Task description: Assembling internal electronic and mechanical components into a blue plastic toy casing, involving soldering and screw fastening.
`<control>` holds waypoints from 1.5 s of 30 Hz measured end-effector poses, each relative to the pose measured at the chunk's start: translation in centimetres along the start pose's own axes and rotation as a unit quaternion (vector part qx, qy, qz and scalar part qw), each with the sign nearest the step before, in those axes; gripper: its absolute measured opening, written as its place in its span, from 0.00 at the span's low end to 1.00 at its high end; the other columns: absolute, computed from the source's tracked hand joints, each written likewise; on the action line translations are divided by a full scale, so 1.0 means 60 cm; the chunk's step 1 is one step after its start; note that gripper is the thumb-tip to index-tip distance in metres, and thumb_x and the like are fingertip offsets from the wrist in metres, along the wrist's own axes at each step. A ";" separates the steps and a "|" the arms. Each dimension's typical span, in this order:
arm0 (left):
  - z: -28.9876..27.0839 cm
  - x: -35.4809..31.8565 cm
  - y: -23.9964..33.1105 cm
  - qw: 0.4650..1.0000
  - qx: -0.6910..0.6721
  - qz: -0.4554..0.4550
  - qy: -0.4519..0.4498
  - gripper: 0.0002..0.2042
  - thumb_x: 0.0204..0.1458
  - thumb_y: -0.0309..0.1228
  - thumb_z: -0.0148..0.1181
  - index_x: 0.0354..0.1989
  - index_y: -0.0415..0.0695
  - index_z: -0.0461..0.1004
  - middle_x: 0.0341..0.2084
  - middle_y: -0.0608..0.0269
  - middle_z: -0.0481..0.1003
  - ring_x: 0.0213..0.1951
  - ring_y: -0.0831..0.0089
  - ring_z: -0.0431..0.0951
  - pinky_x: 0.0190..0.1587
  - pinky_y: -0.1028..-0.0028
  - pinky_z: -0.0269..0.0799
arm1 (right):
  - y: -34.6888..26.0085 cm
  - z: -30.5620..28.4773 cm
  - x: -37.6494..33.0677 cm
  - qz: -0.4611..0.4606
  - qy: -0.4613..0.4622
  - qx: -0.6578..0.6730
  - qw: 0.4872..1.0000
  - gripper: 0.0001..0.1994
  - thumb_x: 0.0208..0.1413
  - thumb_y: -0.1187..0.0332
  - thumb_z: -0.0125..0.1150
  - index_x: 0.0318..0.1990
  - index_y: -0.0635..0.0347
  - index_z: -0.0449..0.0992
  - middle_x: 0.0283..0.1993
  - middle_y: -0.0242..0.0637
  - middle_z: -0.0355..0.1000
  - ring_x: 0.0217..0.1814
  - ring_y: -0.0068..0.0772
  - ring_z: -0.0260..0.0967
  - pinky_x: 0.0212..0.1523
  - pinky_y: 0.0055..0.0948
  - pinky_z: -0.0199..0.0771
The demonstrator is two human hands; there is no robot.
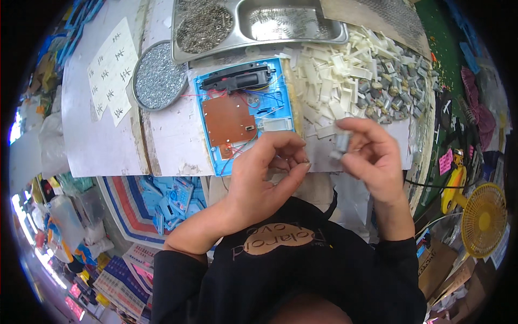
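Note:
My right hand (377,162) pinches a small grey part (342,141), slightly blurred, between thumb and fingers over the table's near edge. To its left, my left hand (264,175) is curled with thumb and fingertips close together; whatever they hold is too small to make out. Just beyond the left hand lies an opened light blue plastic case (280,83). Inside it are a brown circuit board (229,121), a black mechanism (237,81), thin red and blue wires, and a whitish rectangular piece (276,125). The left hand hides the case's near right corner.
Past the case stands a metal tray (237,51) with small metal pieces. A round dish of silvery screws (160,75) and a paper sheet (112,75) lie left. Piles of white plastic parts (334,75) and grey parts (394,89) lie right, near a yellow fan (484,220).

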State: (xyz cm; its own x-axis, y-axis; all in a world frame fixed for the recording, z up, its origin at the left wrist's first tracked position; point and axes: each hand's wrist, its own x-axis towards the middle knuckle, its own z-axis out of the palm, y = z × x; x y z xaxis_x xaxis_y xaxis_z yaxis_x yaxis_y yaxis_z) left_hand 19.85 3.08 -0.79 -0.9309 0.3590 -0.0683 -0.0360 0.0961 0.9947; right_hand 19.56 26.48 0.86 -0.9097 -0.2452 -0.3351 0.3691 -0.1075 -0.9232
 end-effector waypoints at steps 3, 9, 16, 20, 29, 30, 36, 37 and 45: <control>-0.009 -0.001 0.002 1.000 0.006 0.001 -0.007 0.20 0.53 0.14 0.63 0.52 0.39 0.64 0.38 0.61 0.75 0.41 0.78 0.78 0.43 0.78 0.75 | 0.012 0.023 0.021 0.049 -0.056 0.091 0.993 0.23 0.54 0.76 0.66 0.59 0.66 0.72 0.30 0.23 0.66 0.29 0.09 0.62 0.28 0.11 0.59; -0.014 -0.005 0.001 1.000 -0.009 -0.001 -0.002 0.19 0.53 0.15 0.63 0.51 0.39 0.64 0.38 0.61 0.75 0.41 0.79 0.77 0.44 0.79 0.75 | 0.007 0.041 0.035 0.079 -0.090 0.082 0.989 0.23 0.55 0.76 0.66 0.59 0.65 0.72 0.27 0.21 0.66 0.24 0.08 0.61 0.25 0.11 0.58; -0.018 -0.010 -0.001 1.000 -0.007 -0.009 -0.009 0.19 0.54 0.15 0.62 0.51 0.38 0.64 0.39 0.59 0.75 0.42 0.78 0.78 0.45 0.78 0.75 | 0.011 0.049 0.032 0.027 -0.062 -0.034 0.997 0.22 0.54 0.78 0.67 0.57 0.64 0.74 0.28 0.23 0.68 0.26 0.09 0.63 0.25 0.12 0.60; -0.018 -0.011 -0.005 0.999 -0.018 0.041 0.011 0.18 0.54 0.14 0.62 0.51 0.38 0.65 0.39 0.57 0.75 0.43 0.75 0.79 0.48 0.76 0.77 | 0.012 0.054 0.019 -0.136 -0.049 -0.223 0.964 0.21 0.52 0.80 0.68 0.55 0.63 0.75 0.30 0.26 0.70 0.29 0.11 0.67 0.26 0.14 0.65; -0.034 -0.004 -0.003 0.997 0.029 0.068 0.012 0.08 0.51 0.14 0.63 0.39 0.35 0.78 0.38 0.57 0.78 0.40 0.73 0.81 0.42 0.75 0.80 | 0.011 0.058 0.028 -0.074 -0.052 -0.126 0.988 0.22 0.51 0.82 0.68 0.54 0.62 0.76 0.31 0.27 0.71 0.31 0.11 0.68 0.26 0.14 0.66; -0.035 -0.003 -0.004 0.996 0.041 0.074 0.013 0.08 0.50 0.14 0.63 0.38 0.35 0.78 0.37 0.57 0.78 0.39 0.73 0.81 0.41 0.75 0.80 | 0.011 0.057 0.029 -0.066 -0.053 -0.129 0.988 0.21 0.51 0.82 0.68 0.54 0.62 0.76 0.30 0.26 0.71 0.30 0.11 0.67 0.26 0.13 0.65; -0.036 -0.004 -0.011 0.996 0.053 0.073 0.017 0.07 0.51 0.14 0.63 0.38 0.34 0.77 0.37 0.57 0.78 0.37 0.75 0.80 0.39 0.76 0.79 | -0.001 0.048 0.036 -0.012 -0.065 -0.117 0.991 0.21 0.52 0.79 0.68 0.55 0.62 0.75 0.28 0.25 0.70 0.28 0.09 0.65 0.24 0.12 0.61; -0.035 -0.005 -0.012 0.998 0.018 0.053 0.018 0.07 0.52 0.14 0.62 0.39 0.33 0.77 0.37 0.57 0.78 0.37 0.75 0.80 0.39 0.77 0.79 | -0.002 0.045 0.035 0.005 -0.059 -0.080 0.995 0.21 0.52 0.79 0.68 0.55 0.63 0.75 0.28 0.25 0.70 0.27 0.09 0.65 0.23 0.12 0.61; -0.022 -0.010 -0.012 0.971 -0.223 -0.076 0.024 0.06 0.57 0.17 0.60 0.42 0.33 0.75 0.36 0.63 0.77 0.36 0.80 0.79 0.40 0.80 0.79 | 0.009 0.048 0.039 0.051 -0.075 0.102 0.991 0.23 0.54 0.77 0.68 0.57 0.66 0.71 0.27 0.28 0.70 0.20 0.13 0.64 0.20 0.14 0.61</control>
State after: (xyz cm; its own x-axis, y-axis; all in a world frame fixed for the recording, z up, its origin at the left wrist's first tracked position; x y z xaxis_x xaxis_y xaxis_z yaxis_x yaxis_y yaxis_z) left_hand 19.97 1.56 -1.36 -0.9178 0.3276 -0.2242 -0.3188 -0.2719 0.9080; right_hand 18.17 23.08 0.09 -0.8332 -0.4034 -0.3782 0.5017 -0.2641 -0.8237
